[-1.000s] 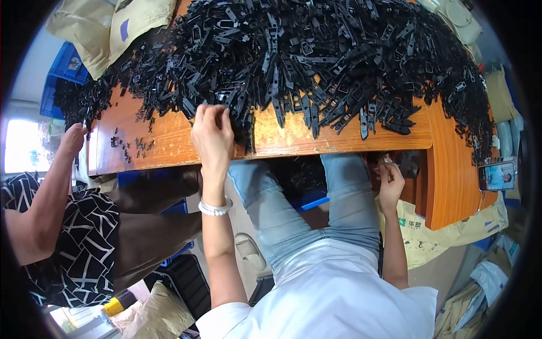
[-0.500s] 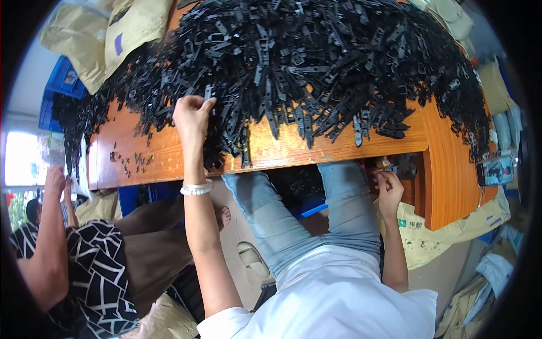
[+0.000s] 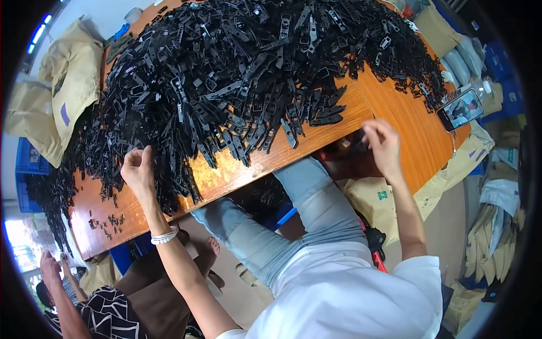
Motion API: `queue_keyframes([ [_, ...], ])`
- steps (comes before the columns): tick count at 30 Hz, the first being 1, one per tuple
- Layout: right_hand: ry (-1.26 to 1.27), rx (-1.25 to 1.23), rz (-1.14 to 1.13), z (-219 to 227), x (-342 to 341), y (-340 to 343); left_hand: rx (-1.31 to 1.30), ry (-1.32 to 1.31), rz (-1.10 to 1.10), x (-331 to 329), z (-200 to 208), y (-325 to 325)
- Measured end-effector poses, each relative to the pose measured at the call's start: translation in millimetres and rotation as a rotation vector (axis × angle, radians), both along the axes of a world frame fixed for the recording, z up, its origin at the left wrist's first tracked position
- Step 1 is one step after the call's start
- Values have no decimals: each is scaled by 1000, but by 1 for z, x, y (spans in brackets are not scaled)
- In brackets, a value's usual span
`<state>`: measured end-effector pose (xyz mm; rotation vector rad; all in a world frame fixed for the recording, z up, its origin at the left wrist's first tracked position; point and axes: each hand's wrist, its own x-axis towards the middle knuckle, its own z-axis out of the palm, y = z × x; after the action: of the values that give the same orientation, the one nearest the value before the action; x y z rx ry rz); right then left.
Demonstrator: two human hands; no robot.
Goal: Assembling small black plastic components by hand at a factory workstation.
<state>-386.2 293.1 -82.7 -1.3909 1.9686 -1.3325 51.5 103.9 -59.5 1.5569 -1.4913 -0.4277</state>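
A large heap of black plastic parts [image 3: 243,73], many long and narrow with slots, covers much of the wooden table [image 3: 226,175]. My left hand [image 3: 139,169] is over the heap's near left edge, its fingers curled toward the thumb. Whether a part sits between those fingertips I cannot make out. Out over the table's front edge, right of my legs, is my right hand [image 3: 385,146]. Its fingers are bent together, and anything they pinch is too small or hidden to name.
A phone [image 3: 460,109] stands at the table's right side. Brown paper sacks [image 3: 70,96] lean at the far left, near a blue crate [image 3: 34,161]. Small black bits [image 3: 110,225] lie scattered on the left. Beyond them sits a co-worker with a raised arm [image 3: 53,277].
The view has turned, so the table now slants. My right hand has risen from below the table edge. The grey-black part seen at my left fingertips no longer shows there.
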Motion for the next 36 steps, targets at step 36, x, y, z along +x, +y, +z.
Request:
queue_keyframes([
  [36,365,147,-210,-6,-41,-62,382,925,-670,-137,-3,124],
])
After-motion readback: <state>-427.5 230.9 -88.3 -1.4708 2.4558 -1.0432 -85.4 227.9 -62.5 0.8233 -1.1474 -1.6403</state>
